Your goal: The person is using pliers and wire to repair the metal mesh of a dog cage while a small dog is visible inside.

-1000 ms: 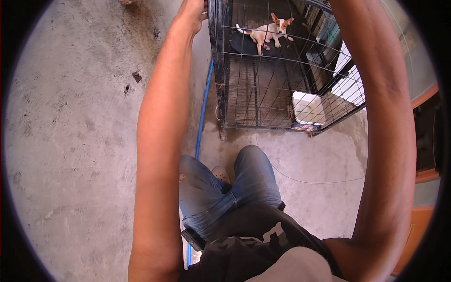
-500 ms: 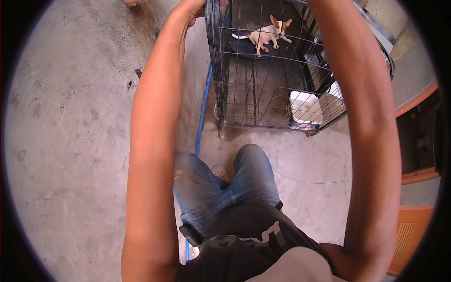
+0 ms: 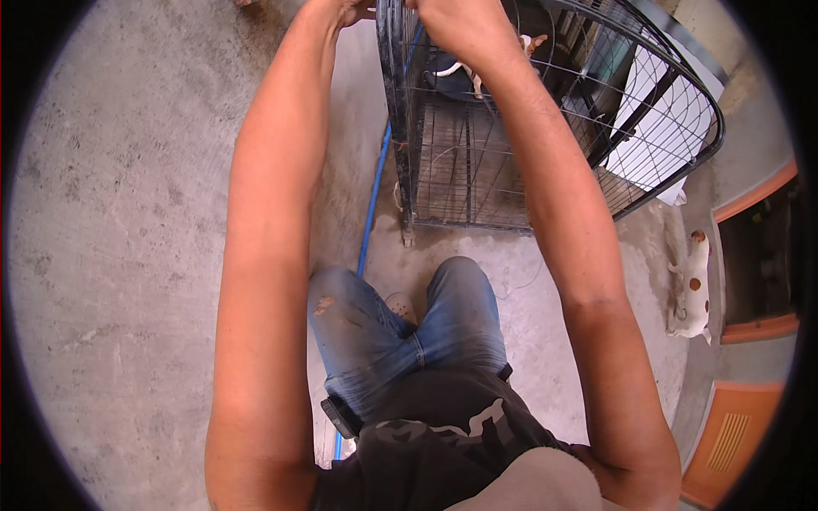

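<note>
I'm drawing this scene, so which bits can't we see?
In the head view:
- Left hand: partly cut off by the top edge; grip unclear.
- Right hand: fingers cut off by the top edge.
- Cage: far end cut off there too.
- Caged dog: mostly hidden behind the right forearm.

L head fisheye cam, close above torso [image 3: 426, 413], faces dn twd cage [image 3: 397, 111].
</note>
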The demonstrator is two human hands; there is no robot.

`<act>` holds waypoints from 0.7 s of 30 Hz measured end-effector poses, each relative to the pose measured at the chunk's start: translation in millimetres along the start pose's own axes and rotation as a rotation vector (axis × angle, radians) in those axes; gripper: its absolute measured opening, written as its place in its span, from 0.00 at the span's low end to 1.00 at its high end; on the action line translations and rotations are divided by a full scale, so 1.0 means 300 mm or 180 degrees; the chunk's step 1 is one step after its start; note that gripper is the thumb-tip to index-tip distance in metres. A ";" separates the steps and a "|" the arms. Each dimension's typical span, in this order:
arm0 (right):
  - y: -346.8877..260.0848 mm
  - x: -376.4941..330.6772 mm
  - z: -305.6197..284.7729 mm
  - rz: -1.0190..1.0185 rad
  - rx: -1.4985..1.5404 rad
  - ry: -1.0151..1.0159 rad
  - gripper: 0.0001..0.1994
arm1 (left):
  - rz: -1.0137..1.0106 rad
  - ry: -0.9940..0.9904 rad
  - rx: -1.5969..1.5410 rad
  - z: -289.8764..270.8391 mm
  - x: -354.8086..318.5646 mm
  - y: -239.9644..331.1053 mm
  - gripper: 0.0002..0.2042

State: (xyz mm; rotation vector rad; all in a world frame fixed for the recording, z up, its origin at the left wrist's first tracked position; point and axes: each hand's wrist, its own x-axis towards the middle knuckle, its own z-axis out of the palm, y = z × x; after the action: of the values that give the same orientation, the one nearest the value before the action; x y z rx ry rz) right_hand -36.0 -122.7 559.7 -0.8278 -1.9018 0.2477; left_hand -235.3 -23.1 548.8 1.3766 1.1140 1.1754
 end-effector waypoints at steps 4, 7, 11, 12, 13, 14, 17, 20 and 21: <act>0.051 0.023 0.017 -0.0352 0.0362 -0.0230 0.16 | 0.0176 0.0044 -0.0269 -0.017 0.047 -0.004 0.10; 0.050 0.034 -0.009 -0.0222 0.0050 -0.0499 0.16 | 0.0067 0.0095 -0.0429 0.003 0.038 0.000 0.11; 0.071 -0.042 0.000 -0.0851 -0.0177 -0.0315 0.14 | 0.0202 0.0025 -0.0431 0.020 0.019 -0.027 0.12; 0.090 -0.042 0.002 -0.1188 -0.0529 -0.0128 0.14 | 0.0092 0.0240 -0.0412 0.029 0.030 -0.003 0.12; 0.105 -0.045 0.019 -0.1208 -0.0534 -0.0117 0.14 | 0.0115 0.0243 -0.0407 0.024 0.032 0.017 0.12; 0.127 -0.066 0.042 -0.1314 -0.0733 0.0272 0.13 | 0.0142 0.0258 -0.0571 0.027 0.028 0.016 0.12; 0.137 -0.099 0.070 -0.1307 -0.0875 0.0638 0.11 | 0.0151 0.0300 -0.0909 0.017 0.010 -0.013 0.10; 0.091 -0.105 0.046 -0.1212 -0.0581 0.0093 0.15 | 0.0118 0.0136 -0.0636 0.004 -0.023 -0.018 0.09; 0.098 -0.113 0.040 -0.1217 -0.0731 0.0127 0.16 | 0.0212 0.0097 -0.0673 0.035 -0.044 -0.011 0.09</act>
State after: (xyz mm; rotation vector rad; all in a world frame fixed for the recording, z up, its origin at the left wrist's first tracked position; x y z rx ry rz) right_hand -24.6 -120.5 514.6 -0.5941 -2.0301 -0.2229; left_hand -226.5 -37.0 543.5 1.2438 0.9415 1.3263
